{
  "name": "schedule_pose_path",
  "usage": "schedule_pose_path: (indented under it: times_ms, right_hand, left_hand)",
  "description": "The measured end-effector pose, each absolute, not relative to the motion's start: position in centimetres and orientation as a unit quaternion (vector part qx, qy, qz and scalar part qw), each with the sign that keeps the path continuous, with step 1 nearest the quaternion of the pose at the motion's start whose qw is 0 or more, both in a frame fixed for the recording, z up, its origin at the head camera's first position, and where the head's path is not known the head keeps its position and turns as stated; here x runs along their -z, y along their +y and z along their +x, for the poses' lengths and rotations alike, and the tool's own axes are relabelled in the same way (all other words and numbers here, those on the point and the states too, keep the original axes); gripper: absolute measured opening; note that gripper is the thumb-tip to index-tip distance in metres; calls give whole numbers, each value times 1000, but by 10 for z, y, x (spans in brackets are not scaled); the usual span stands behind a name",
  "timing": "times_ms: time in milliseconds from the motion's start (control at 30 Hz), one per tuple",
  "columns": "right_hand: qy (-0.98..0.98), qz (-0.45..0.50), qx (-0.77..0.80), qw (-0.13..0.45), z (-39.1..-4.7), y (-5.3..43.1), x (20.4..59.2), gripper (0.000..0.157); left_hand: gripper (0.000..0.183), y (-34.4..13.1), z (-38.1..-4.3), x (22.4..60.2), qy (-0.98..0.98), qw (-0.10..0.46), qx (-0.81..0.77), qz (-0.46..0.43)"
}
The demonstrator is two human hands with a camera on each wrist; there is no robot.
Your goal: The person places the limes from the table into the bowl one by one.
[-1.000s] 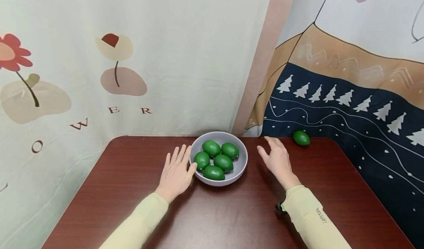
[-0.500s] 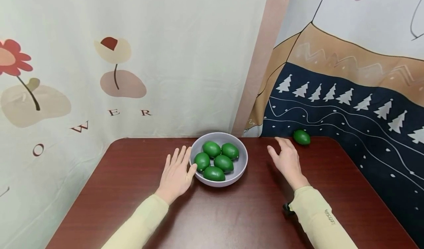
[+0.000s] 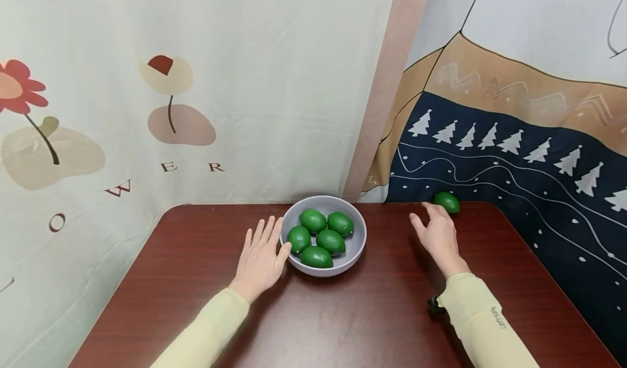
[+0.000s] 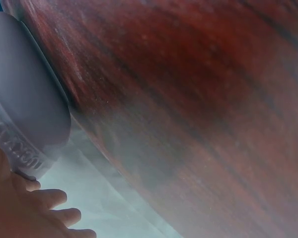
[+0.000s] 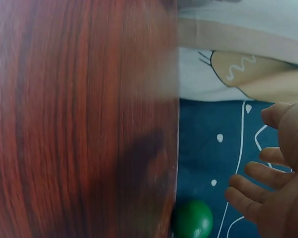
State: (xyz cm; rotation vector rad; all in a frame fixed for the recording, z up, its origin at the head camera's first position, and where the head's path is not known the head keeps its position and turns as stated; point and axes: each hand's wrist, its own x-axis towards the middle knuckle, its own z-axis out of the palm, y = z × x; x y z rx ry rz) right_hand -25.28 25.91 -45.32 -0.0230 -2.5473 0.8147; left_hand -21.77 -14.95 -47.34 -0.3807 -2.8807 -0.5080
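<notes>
A lavender-grey bowl (image 3: 354,251) stands near the back of the table with several green limes (image 3: 330,241) inside. My left hand (image 3: 260,258), fingers straight and spread, rests against the bowl's left side, its thumb at the rim. In the left wrist view the bowl (image 4: 30,89) shows raised lettering beside the fingertips. My right hand (image 3: 439,240) hovers over the table with loosely bent fingers and holds nothing. A single lime (image 3: 447,202) lies at the back edge, just beyond the right fingertips; the right wrist view shows this lime (image 5: 193,219) below the hand.
The dark red wood-grain table (image 3: 323,319) reaches back to hanging curtains, a pale one (image 3: 274,96) on the left and a navy one with white trees (image 3: 480,166) on the right. A dark band (image 3: 435,306) sits at the right wrist.
My right hand has moved right, away from the bowl and up to the single lime. The left hand has stayed at the bowl, and the limes lie as before.
</notes>
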Motion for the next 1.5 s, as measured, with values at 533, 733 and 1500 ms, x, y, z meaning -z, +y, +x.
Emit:
schedule_pose_path:
  times_ms: [533,733,1500]
  right_hand:
    - [-932,-49,-290,212,-259,282,452,48]
    - [-932,-55,-293,205,-262,290,453,50]
    - [-927,-107,-309,182,-281,320,448,51]
  left_hand:
    - [66,-148,-217,473,-972,110,164,-131]
    - [66,-149,-217,472,-971,107,167,-133]
    - [65,-148,-217,472,-971,113,166,-131]
